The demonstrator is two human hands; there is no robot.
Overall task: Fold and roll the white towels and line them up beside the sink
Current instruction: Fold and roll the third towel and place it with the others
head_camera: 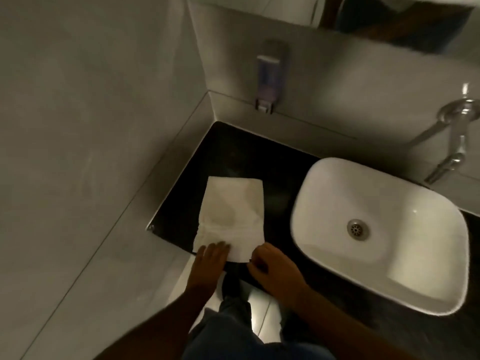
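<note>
Towel folded flat on counter | my left hand open, pressing near edge | right hand curled, pinching corner | I judged: roll tight, edges square.

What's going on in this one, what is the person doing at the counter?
A person stands at a black counter working on a white towel, which lies flat, folded into a long strip, left of the white sink. The left hand rests flat on the towel's near end. The right hand is curled at the near right corner, seemingly pinching it. No rolled towels are in view yet.
</note>
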